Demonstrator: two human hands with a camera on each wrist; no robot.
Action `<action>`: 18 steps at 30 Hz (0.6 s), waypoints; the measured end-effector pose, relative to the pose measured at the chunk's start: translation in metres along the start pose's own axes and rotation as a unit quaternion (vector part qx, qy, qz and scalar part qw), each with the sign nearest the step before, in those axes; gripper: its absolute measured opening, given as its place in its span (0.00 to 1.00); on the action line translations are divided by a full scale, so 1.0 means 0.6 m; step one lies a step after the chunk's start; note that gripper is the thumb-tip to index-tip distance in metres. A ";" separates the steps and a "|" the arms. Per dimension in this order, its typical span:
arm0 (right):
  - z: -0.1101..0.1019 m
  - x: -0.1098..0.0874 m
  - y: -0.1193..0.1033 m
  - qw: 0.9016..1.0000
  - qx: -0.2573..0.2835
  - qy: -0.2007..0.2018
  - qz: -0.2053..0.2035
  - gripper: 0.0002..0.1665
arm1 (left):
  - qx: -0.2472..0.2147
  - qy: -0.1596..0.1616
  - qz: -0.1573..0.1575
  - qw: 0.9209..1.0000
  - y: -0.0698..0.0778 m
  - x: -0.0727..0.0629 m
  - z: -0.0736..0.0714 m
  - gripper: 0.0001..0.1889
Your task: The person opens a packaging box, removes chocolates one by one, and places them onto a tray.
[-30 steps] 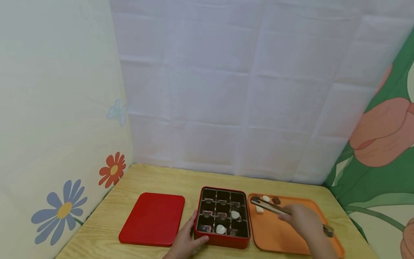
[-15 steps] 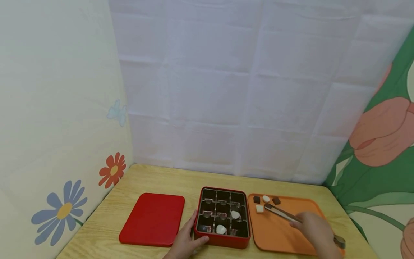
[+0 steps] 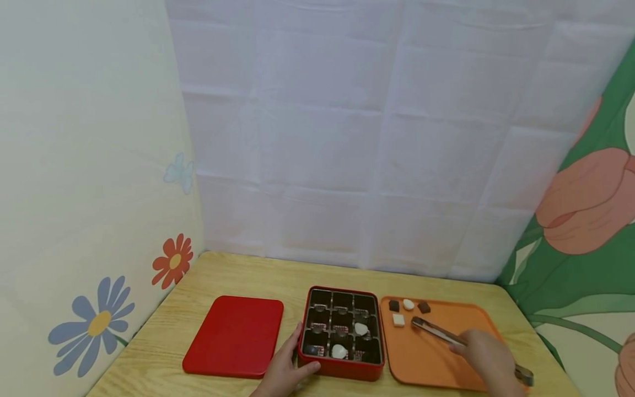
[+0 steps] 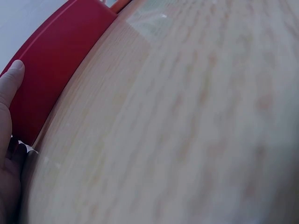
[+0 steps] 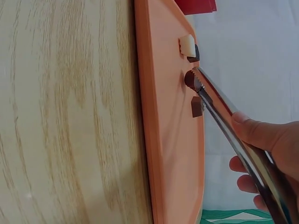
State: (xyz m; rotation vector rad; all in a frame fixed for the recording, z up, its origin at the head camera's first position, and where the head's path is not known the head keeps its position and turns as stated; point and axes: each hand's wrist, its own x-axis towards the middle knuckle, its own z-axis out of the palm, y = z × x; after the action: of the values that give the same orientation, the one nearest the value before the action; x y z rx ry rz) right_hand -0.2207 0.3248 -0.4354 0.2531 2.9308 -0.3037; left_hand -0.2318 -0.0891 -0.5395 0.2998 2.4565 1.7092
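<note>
Right hand (image 3: 485, 353): silver metal tongs with serrated tips (image 3: 439, 332) are gripped, thumb pressed along one arm and fingers curled under the other. The tips are seen nearly together. In the right-wrist view a rounded brown piece (image 5: 188, 80) is noted at the teeth; whether it is pinched or merely overlapped cannot be told.

Change: over the last second the tips are shifted rightward and nearer the person. The square dark-brown piece (image 3: 394, 305) at the tray's far left is uncovered; a second ago it is hidden by the tips. Beside it are seen a rounded white piece (image 3: 408, 304) and a square brown piece (image 3: 424, 307), with a square white piece (image 3: 398, 320) just nearer the person. All lie on the flat rectangular orange tray (image 3: 431, 361); no shift of these is detected.

Left hand (image 3: 285, 368): the near left corner of the square red box with a black divided insert (image 3: 347, 370) is held between thumb and fingers, unchanged. Two white pieces are seen in its compartments, also unchanged, so nothing is judged to be added to the box in this interval. Farther left, a flat red lid (image 3: 235, 336) is laid on the table.
</note>
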 end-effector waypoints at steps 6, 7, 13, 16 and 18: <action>0.004 0.005 0.001 1.000 -0.007 -0.006 0.006 0.19 | -0.002 -0.002 -0.004 1.000 0.001 0.000 -0.001 0.57; 0.005 0.005 0.001 1.000 -0.008 -0.006 0.006 0.19 | -0.002 -0.002 -0.004 1.000 0.001 0.000 0.000 0.57; 0.006 0.004 0.000 1.000 -0.010 -0.008 0.008 0.19 | -0.002 -0.002 -0.005 1.000 0.002 0.001 0.000 0.58; 0.005 0.006 -0.001 1.000 -0.011 -0.008 0.011 0.22 | -0.003 -0.001 -0.007 1.000 0.003 0.001 -0.001 0.58; 0.005 0.007 0.000 1.000 -0.013 -0.006 0.014 0.24 | -0.003 -0.001 -0.008 1.000 0.003 0.001 -0.001 0.58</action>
State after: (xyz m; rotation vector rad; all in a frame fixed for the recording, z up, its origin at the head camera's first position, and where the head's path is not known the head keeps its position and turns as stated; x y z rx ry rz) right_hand -0.2242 0.3246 -0.4389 0.2866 2.9141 -0.2630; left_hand -0.2324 -0.0888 -0.5376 0.2801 2.4438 1.7091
